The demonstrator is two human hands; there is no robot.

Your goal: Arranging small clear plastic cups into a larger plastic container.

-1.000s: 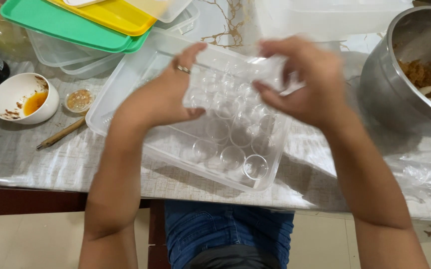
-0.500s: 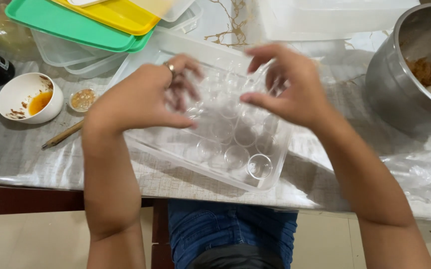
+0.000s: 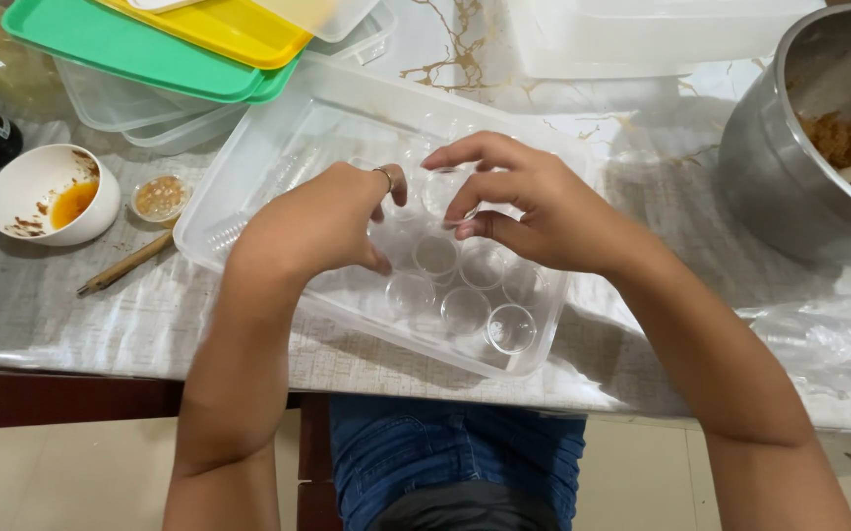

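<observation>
Nearest the person, blue trousers (image 3: 455,452) show below the counter (image 3: 71,315) edge. On the counter lies a clear plastic tray (image 3: 278,157), rectangular and shallow, holding small clear round cups (image 3: 465,295) set close together in rows at its near right end.

The left hand (image 3: 312,226) rests inside the tray, fingers (image 3: 391,187) curled narrow, a ring on one; the tips lie against the cups, but whether they grip one cannot be told. The right hand (image 3: 534,206) hovers just beside it, fingers (image 3: 465,157) half bent and narrowly spread, the tips touching the cups just beyond the left fingertips. Nothing is plainly held by either hand.

Left of the left fingers, well apart, lie a wooden stick (image 3: 125,264), a small dish of brown paste (image 3: 160,197) and a white bowl with orange sauce (image 3: 52,197). Right of the right fingers stands a steel pot (image 3: 799,187) with brown food inside. Beyond the fingers, stacked clear containers carry a green lid (image 3: 121,49) and a yellow lid (image 3: 219,29).
</observation>
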